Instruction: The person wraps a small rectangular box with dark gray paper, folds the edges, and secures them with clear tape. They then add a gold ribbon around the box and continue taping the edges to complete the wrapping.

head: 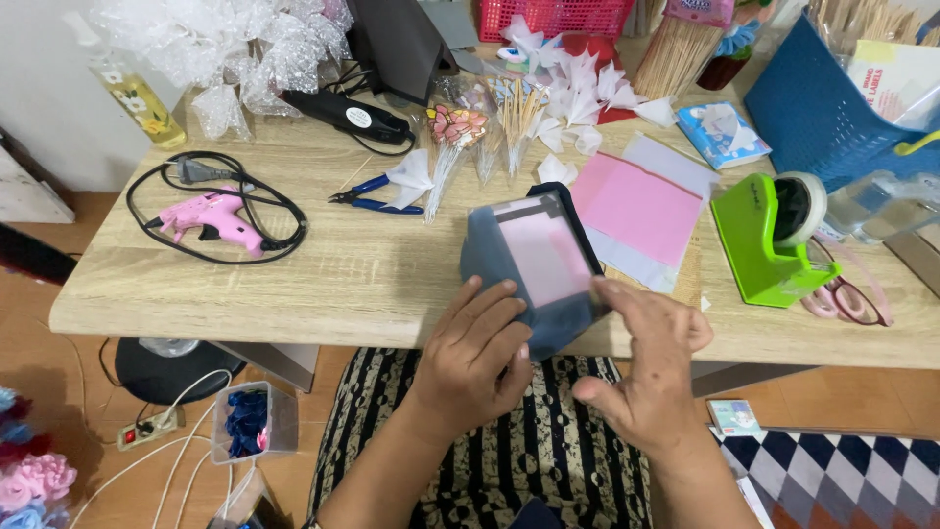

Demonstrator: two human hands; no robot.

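Observation:
A dark grey-blue sheet (490,257) with a pale pink square sheet (543,257) laid on it lies at the front edge of the wooden table (372,274). My left hand (475,358) grips the sheet's lower left corner, fingers on top. My right hand (651,367) has its fingertips on the sheet's lower right edge, palm turned down, thumb spread out. Under the sheet a black-rimmed flat thing (578,211) shows at the top right.
Pink and white papers (636,211) lie right of the sheet, then a green tape dispenser (769,240) and pink scissors (852,294). A pink glue gun (211,217) with black cord, blue pliers (377,201), folded white paper pieces (578,88) and a blue basket (822,113) fill the back.

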